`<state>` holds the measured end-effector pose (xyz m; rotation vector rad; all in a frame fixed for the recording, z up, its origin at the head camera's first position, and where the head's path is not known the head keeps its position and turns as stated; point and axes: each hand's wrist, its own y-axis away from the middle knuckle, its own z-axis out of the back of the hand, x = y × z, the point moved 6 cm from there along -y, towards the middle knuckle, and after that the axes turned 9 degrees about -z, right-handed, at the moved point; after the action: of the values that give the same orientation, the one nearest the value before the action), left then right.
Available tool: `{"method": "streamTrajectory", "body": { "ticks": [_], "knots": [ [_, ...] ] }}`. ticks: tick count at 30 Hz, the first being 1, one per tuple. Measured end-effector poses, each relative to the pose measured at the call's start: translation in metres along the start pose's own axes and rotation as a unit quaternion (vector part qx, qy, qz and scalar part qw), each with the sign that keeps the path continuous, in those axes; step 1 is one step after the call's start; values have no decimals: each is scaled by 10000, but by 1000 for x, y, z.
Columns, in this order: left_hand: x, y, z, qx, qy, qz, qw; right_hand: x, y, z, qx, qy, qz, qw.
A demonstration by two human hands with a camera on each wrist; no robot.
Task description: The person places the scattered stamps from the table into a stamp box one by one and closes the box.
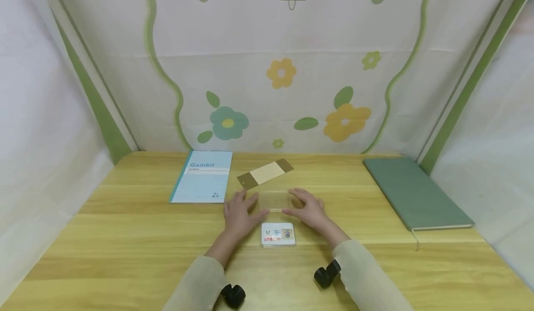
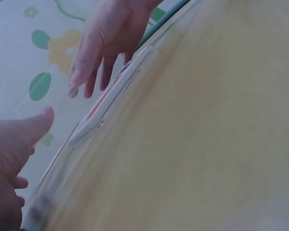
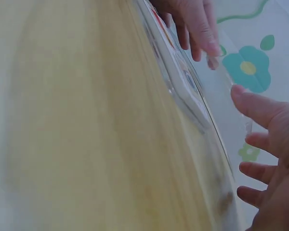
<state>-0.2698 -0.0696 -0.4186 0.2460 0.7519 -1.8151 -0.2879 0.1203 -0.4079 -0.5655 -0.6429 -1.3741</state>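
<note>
Both hands hold a clear plastic box lid [image 1: 274, 201] between them above the tabletop. My left hand [image 1: 239, 213] grips its left side, thumb near the front corner and fingers toward the back. On the other side my right hand [image 1: 308, 209] grips it likewise between thumb and fingers. The lid is see-through and shows only faintly in the wrist views. Just in front of the hands lies a flat white rectangular pack [image 1: 278, 234] with red and blue print and a small picture, sitting in a clear plastic tray [image 3: 171, 89].
A brown-and-cream card strip [image 1: 265, 173] lies behind the hands. A light-blue notebook [image 1: 202, 176] is at the back left, and a green hardcover notebook [image 1: 417, 193] with a ribbon lies at the right. A flowered cloth [image 1: 279, 102] hangs behind the wooden table [image 1: 125, 237].
</note>
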Motion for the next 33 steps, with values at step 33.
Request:
{"method": "streamTrajectory", "body": {
  "ticks": [33],
  "knots": [
    [-28,49,16,455,161,-1014,9937,-3,68,-6,-339,29,578,9977]
  ]
}}
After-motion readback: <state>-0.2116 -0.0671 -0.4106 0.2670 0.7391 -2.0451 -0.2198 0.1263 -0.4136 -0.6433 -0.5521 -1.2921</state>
